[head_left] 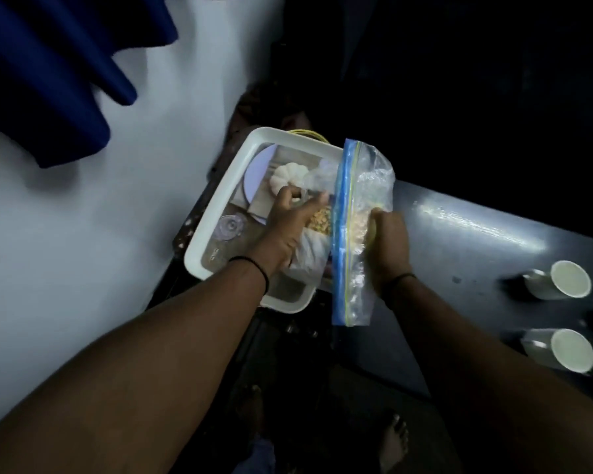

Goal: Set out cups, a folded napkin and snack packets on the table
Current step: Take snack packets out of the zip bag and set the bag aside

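A white tray [220, 200] with a printed picture on its floor sits at the left end of the dark table [476, 248]. My right hand [389, 248] grips a clear zip bag [356, 234] with a blue seal strip and pale snack pieces inside, held upright over the tray's right edge. My left hand [288, 227] is in the tray, closed on a second clear snack packet [317, 196] with yellowish pieces. White cloth, perhaps the napkin [310, 254], lies under that hand. Two white cups [570, 278] [572, 350] stand on the table at the right.
A white wall [83, 217] runs along the left, with a blue curtain [48, 80] hanging at the upper left. Below the table the floor is dark and my bare foot [394, 439] shows. The far side of the table is in darkness.
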